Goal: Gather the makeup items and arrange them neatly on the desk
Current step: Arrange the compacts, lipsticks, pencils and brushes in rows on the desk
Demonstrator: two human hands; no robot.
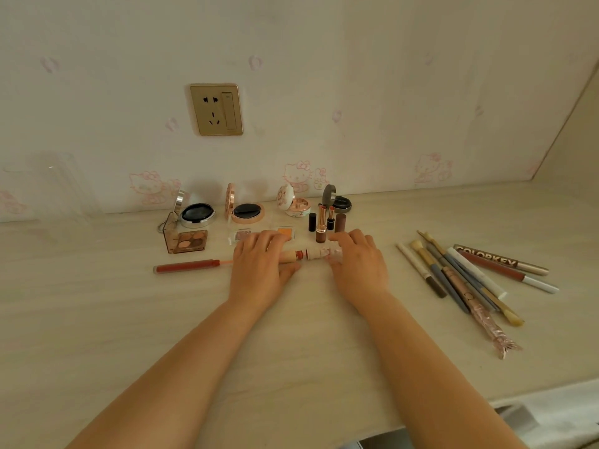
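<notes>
Both forearms reach straight out over the pale wooden surface point(97, 319), bare to the elbow, palms down. The left hand point(259, 264) lies with fingers curled over one end of a small peach lip tube point(293, 256), thumb tucked along the near side; its grip closes on the tube's body. The right hand point(356, 264) mirrors it, fingers bent over the pale patterned cap point(321, 253) at the other end, holding it. Tube and cap lie in line between the two hands, the reddish neck showing in the gap; whether they are joined I cannot tell.

Just left of the left hand lies a long red lip gloss tube point(186, 265), flat on the surface. Behind the hands, against the wall, stands a row of four open compacts point(197, 213), lids raised. A brown eyeshadow palette point(188, 243) sits open in front of the leftmost one. Several lipsticks point(321, 223) stand upright just beyond the right hand's fingertips. Two small pans, one pinkish point(241, 235) and one orange point(285, 230), peek out beyond the left knuckles.

Well off to the right is a loose fan of brushes and pencils point(460, 273), overlapping one another. A gold wall socket point(216, 109) sits above.
</notes>
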